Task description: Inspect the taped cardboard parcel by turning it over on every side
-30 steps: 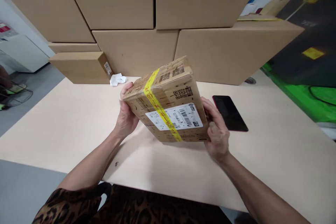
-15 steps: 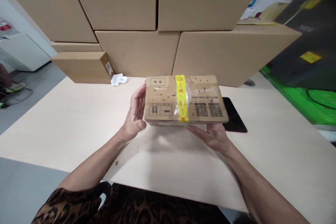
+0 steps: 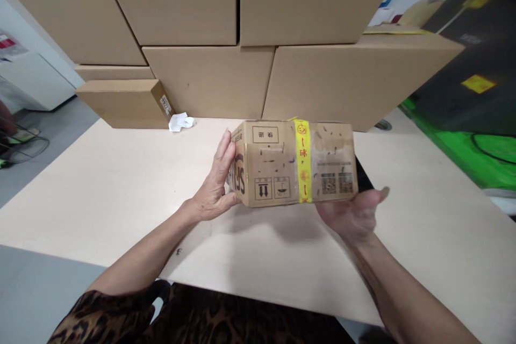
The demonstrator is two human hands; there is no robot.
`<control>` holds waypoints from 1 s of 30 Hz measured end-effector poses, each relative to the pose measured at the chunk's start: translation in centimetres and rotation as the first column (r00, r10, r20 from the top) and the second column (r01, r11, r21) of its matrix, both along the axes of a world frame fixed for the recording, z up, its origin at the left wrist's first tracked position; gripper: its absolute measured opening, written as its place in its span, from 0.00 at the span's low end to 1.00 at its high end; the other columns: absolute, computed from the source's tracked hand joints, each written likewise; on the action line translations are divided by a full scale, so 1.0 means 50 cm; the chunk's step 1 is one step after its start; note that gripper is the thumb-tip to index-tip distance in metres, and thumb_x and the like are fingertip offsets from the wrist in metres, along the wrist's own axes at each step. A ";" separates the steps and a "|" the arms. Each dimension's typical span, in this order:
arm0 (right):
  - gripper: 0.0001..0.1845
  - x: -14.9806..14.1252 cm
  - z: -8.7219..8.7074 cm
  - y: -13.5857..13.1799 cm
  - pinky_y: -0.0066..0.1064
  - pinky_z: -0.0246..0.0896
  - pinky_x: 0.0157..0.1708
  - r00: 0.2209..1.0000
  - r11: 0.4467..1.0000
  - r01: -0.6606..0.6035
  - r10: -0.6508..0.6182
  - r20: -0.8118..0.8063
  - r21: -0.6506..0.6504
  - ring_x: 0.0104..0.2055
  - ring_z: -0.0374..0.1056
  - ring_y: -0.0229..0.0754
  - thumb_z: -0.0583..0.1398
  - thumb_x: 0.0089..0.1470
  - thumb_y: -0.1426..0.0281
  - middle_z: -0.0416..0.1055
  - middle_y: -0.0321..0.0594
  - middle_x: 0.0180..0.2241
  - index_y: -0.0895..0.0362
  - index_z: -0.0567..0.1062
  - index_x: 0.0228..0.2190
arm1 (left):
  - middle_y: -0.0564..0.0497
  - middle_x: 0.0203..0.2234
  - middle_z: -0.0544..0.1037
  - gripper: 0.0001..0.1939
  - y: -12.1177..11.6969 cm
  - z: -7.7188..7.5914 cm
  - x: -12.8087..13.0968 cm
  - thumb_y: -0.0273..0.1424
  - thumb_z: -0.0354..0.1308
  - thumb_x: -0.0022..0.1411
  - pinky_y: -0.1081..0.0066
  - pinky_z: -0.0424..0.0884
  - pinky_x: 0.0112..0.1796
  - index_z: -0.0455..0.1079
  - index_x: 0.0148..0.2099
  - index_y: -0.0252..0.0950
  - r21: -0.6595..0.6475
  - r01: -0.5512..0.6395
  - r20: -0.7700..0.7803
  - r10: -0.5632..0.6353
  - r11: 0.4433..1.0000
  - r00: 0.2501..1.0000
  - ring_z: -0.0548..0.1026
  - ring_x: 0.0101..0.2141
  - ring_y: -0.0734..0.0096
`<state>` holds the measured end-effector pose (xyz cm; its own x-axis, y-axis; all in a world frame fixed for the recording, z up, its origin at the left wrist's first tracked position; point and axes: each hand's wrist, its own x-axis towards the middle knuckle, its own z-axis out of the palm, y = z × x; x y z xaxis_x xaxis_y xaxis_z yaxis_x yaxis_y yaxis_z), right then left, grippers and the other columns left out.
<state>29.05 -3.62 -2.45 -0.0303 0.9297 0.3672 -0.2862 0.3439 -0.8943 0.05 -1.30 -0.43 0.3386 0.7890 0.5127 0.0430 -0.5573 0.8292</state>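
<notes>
1. Parcel box (image 3: 282,164), brown cardboard, one: held above the counter (image 3: 100,188), well back from its near edge. A yellow printed tape strip (image 3: 304,161) was wrapped across its middle; "SF" lettering was shown on its left end. Its long axis was set left to right.
2. Left hand (image 3: 215,183): fingers laid flat against the box's left end, thumb bent at the lower corner; the end was gripped between them.
3. Right hand (image 3: 357,215): placed beneath the box's right end, slightly blurred, thumb spread outward. Its fingers were hidden underneath; whether they were closed on the box could not be told.
4. Relation: the box was spanned by both hands, one at each end; neither was nearer, as both were in contact.
5. Edges and room: the far side was bounded by stacked cartons (image 3: 205,80). Open counter was left to both sides and in front. At far left, crumpled white paper (image 3: 181,122) was lodged beside a flat carton (image 3: 116,102); on the right, a black flat device (image 3: 364,176) was mostly hidden by box and hand.
</notes>
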 end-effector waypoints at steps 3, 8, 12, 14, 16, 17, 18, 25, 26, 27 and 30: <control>0.36 -0.004 0.022 -0.001 0.62 0.63 0.71 0.998 0.995 -0.057 0.058 0.010 -0.082 0.76 0.59 0.59 0.59 0.61 0.37 0.72 0.36 0.68 0.34 0.70 0.65 | 0.49 0.81 0.45 0.55 0.000 0.002 0.004 0.59 0.72 0.57 0.33 0.39 0.75 0.50 0.79 0.58 0.010 0.021 0.046 -0.021 1.000 0.999 0.37 0.79 0.35; 0.46 0.001 0.012 -0.018 0.61 0.63 0.71 0.974 0.988 -0.142 0.151 0.168 -0.061 0.76 0.59 0.58 0.69 0.59 0.52 0.61 0.32 0.75 0.29 0.57 0.72 | 0.47 0.81 0.46 0.54 -0.023 0.016 0.007 0.66 0.61 0.62 0.37 0.48 0.75 0.46 0.81 0.53 -0.242 0.121 0.261 -0.055 0.963 0.964 0.43 0.79 0.34; 0.54 -0.001 0.012 -0.031 0.60 0.74 0.63 0.970 0.993 -0.110 0.114 0.217 -0.030 0.72 0.66 0.63 0.69 0.54 0.41 0.62 0.39 0.74 0.32 0.52 0.74 | 0.49 0.80 0.50 0.52 -0.042 0.051 0.005 0.46 0.69 0.65 0.36 0.55 0.74 0.44 0.81 0.56 -0.348 0.221 0.277 -0.126 0.911 0.953 0.47 0.78 0.34; 0.53 -0.010 0.021 -0.034 0.59 0.77 0.60 0.967 0.998 -0.043 0.053 0.250 -0.046 0.68 0.71 0.62 0.68 0.58 0.44 0.67 0.44 0.70 0.34 0.49 0.74 | 0.50 0.81 0.49 0.56 -0.046 0.058 0.008 0.42 0.73 0.62 0.36 0.52 0.74 0.42 0.81 0.58 -0.338 0.225 0.200 -0.164 0.914 0.966 0.45 0.79 0.35; 0.51 -0.020 0.030 -0.030 0.58 0.77 0.61 0.961 0.998 0.043 -0.031 0.274 -0.038 0.67 0.72 0.61 0.69 0.60 0.51 0.68 0.47 0.69 0.36 0.50 0.74 | 0.51 0.81 0.44 0.61 -0.042 0.049 0.016 0.39 0.75 0.60 0.38 0.44 0.76 0.39 0.82 0.59 -0.322 0.199 0.112 -0.172 0.925 0.979 0.41 0.79 0.38; 0.51 -0.026 0.032 -0.025 0.58 0.75 0.62 0.958 0.997 0.080 -0.071 0.276 -0.022 0.68 0.71 0.60 0.70 0.59 0.53 0.67 0.47 0.70 0.37 0.51 0.74 | 0.50 0.82 0.42 0.63 -0.038 0.040 0.020 0.38 0.76 0.59 0.39 0.40 0.76 0.36 0.82 0.59 -0.322 0.182 0.088 -0.162 0.929 0.983 0.39 0.80 0.40; 0.51 -0.031 0.031 -0.019 0.58 0.74 0.64 0.957 0.995 0.103 -0.098 0.274 -0.002 0.69 0.69 0.60 0.71 0.58 0.54 0.64 0.47 0.72 0.38 0.52 0.73 | 0.50 0.82 0.41 0.65 -0.032 0.028 0.024 0.38 0.77 0.58 0.39 0.39 0.76 0.35 0.82 0.58 -0.332 0.167 0.087 -0.146 0.928 0.985 0.39 0.80 0.41; 0.33 -0.041 -0.022 0.018 0.56 0.64 0.70 0.990 0.996 0.036 -0.024 0.142 -0.078 0.72 0.65 0.55 0.65 0.64 0.49 0.69 0.44 0.70 0.43 0.68 0.65 | 0.41 0.78 0.58 0.52 0.009 -0.013 0.031 0.60 0.68 0.61 0.42 0.54 0.74 0.54 0.78 0.47 -0.603 0.017 0.302 0.209 0.797 0.930 0.54 0.77 0.40; 0.30 -0.041 -0.027 0.019 0.56 0.64 0.70 0.993 0.992 0.028 -0.013 0.118 -0.125 0.72 0.66 0.54 0.62 0.66 0.47 0.71 0.43 0.68 0.44 0.71 0.63 | 0.40 0.76 0.62 0.48 0.011 -0.009 0.030 0.60 0.66 0.63 0.43 0.56 0.74 0.59 0.76 0.44 -0.635 0.014 0.304 0.234 0.772 0.924 0.58 0.76 0.41; 0.28 -0.040 -0.030 0.019 0.56 0.65 0.70 0.994 0.985 0.021 -0.003 0.106 -0.169 0.72 0.66 0.54 0.60 0.67 0.46 0.72 0.43 0.67 0.43 0.72 0.62 | 0.40 0.74 0.66 0.44 0.012 -0.003 0.030 0.59 0.65 0.65 0.43 0.57 0.73 0.62 0.74 0.43 -0.664 0.022 0.295 0.235 0.747 0.926 0.61 0.75 0.41; 0.29 -0.041 -0.026 0.014 0.56 0.63 0.71 0.989 0.980 0.021 0.008 0.144 -0.200 0.73 0.64 0.53 0.60 0.68 0.48 0.70 0.42 0.69 0.43 0.69 0.65 | 0.41 0.71 0.70 0.42 0.008 0.012 0.033 0.49 0.70 0.63 0.43 0.59 0.73 0.63 0.73 0.41 -0.695 0.049 0.265 0.192 0.717 0.945 0.65 0.72 0.40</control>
<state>27.00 -2.93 -3.77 -0.0629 0.9842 0.1657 -0.1480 0.1549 -0.9768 1.68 -0.88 0.15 0.1928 0.9743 -0.1161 -0.2548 0.1640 0.9530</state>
